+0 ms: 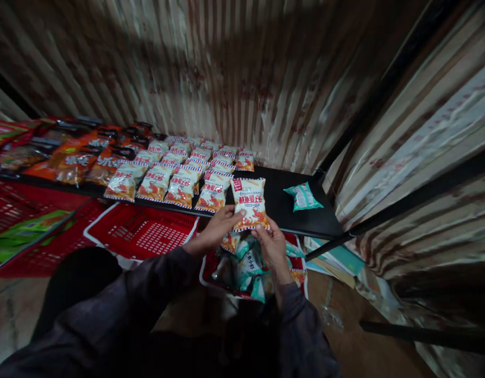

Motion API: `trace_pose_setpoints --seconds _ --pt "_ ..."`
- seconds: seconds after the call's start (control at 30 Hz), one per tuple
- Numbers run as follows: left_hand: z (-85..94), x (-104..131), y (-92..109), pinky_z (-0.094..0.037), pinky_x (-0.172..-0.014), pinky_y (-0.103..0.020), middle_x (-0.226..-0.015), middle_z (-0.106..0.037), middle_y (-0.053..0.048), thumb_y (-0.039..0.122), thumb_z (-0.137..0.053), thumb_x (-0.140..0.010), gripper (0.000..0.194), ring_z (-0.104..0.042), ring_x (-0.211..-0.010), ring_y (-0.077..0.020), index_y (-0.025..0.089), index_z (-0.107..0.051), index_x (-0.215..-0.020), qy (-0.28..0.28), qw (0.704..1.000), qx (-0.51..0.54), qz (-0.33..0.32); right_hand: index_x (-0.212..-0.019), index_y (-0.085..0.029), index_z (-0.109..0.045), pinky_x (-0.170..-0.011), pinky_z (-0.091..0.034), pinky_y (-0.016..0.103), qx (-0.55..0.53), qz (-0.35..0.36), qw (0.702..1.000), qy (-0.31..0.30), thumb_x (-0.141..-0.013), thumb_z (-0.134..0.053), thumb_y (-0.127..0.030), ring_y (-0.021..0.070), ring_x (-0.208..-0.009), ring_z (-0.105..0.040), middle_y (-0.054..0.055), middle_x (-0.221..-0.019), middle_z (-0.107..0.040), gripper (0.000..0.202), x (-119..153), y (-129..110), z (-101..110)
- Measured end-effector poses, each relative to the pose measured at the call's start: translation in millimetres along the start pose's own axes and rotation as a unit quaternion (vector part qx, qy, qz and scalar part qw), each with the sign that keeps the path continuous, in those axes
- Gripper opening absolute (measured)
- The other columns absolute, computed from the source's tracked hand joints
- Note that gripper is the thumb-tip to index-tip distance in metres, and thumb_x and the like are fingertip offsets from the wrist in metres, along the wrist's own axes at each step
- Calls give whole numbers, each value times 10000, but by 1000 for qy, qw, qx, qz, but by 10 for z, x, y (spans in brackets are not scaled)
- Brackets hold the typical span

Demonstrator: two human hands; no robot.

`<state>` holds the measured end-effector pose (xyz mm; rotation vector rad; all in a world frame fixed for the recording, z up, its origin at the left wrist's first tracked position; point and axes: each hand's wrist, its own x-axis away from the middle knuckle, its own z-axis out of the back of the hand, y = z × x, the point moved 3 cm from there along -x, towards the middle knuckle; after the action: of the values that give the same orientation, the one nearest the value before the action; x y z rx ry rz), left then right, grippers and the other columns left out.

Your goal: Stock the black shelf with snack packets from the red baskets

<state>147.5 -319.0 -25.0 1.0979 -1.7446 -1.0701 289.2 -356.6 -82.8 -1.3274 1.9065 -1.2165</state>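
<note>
Holding a snack bag [248, 197] with my left hand [222, 226] and right hand [271, 241] both clamped on its lower part, right by the shelf's [274, 191] front edge. Red print looks like 鱿鱼爱上虾, same as the puffy, shiny rows [183, 184] to the left. Red plastic basket [207, 273] underneath has teal packs [250, 265] jumbled with orange-and-white ones [230, 241].
</note>
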Motion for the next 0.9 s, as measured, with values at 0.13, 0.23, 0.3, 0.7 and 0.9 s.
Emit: trace_pose_setpoints --seconds 0.13,0.23,0.3,0.7,0.9 --pt "-24 262 22 -547 -806 -309 -941 -730 -57 260 -834 -626 445 -694 -846 -174 166 -610 -999 -7 1000 12 -15 -1073 -222 -679 -668 -582 256 -6 14 1000 24 -585 -836 -369 134 -734 -674 4 -893 -741 533 159 -8 -66" --pt "-18 384 67 -556 -782 -308 -902 -732 -46 228 -804 -641 320 -697 -847 -185 168 -629 -902 6 999 8 -34 -1150 -237 -648 -690 -582 277 15 26 999 12 -624 -817 -383 142 -740 -680 8 -912 -737 570 350 -18 -94" --pt "-3 452 101 -561 -755 -302 -866 -733 -38 224 -796 -640 267 -698 -837 -194 166 -630 -841 6 999 3 -42 -1170 -240 -636 -712 -581 291 29 29 999 -2 -645 -806 -395 151 -757 -688 16 -932 -735 573 481 -45 -100" --pt "274 737 140 -559 -641 -257 -883 -730 -47 153 -763 -658 244 -679 -759 -163 140 -628 -862 -6 999 18 -29 -1160 -232 -655 -735 -564 295 87 28 996 -23 -660 -793 -471 198 -970 -666 56 -1157 -697 571 748 -300 -423" --pt "458 659 252 -538 -600 -241 -857 -724 -33 163 -760 -642 291 -667 -681 -147 151 -620 -897 -15 999 19 -43 -1139 -229 -664 -721 -567 288 103 36 993 -38 -646 -811 -434 177 -890 -675 42 -1097 -720 554 698 -343 -677"
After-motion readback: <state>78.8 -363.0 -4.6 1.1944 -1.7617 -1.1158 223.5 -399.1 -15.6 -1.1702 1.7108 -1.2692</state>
